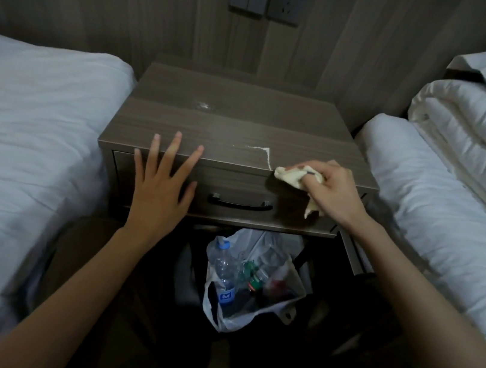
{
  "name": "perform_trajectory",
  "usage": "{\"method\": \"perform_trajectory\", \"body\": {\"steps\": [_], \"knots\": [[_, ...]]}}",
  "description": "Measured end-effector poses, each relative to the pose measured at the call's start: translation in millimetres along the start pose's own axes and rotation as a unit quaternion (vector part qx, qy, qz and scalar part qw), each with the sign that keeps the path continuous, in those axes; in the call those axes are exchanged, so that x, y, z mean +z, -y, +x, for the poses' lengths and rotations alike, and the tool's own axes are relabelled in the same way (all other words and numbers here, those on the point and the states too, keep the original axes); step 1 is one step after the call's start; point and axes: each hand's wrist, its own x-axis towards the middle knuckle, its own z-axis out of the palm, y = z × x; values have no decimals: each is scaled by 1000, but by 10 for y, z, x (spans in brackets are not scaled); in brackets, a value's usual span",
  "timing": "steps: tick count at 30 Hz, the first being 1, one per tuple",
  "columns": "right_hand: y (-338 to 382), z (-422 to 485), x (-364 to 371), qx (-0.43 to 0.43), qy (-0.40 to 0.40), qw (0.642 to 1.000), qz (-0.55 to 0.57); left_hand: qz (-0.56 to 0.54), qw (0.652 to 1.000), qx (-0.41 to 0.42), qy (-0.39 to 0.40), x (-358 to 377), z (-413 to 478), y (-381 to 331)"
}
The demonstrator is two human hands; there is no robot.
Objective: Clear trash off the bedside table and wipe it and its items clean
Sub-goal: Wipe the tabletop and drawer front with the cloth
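Cloth sits bunched in your right hand at the table front edge; left hand is flat and spread, holding nothing. Risk imo: that chipped white veneer could snag the cloth & peel more, esp w/ hard strokes.

views: one, head cam, wide-angle
position: over the drawer side of the table, above its top
facing: forward and down; wall at 12 o'clock, bag on the floor at 6
range: near; table fills the centre, forearms enter from both bottom corners
hands: left hand at 9 o'clock of centre, right hand gripping cloth at 3
cut-offs: left bed at 9 and right bed at 3 run out of frame
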Motion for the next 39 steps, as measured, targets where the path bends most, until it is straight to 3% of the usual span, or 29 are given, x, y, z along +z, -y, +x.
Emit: {"method": "perform_trajectory", "body": {"steps": [3,5,11,17,22,30,39], "knots": [[75,70,-148,-29,-86,996,-11,-3,1000,-7,2,2,4,-23],[135,177,-217,-51,-100,993,-44,-7,1000,-11,2,2,-3,-40],[16,890,62,-8,2,994,-107,-14,1000,-13,-7,24,-13,-54],[146,1318,443,99,81,992,11,-30,999,-3,-14,71,-21,-3],[200,1230,462,85,125,985,79,-36,999,-2,-23,89,-13,9],[223,721,355,35,128,983,128,-31,999,-6,-23,94,-13,-16],[177,284,227,2,124,989,83,-20,1000,-1,-19,81,-22,-1]]}}
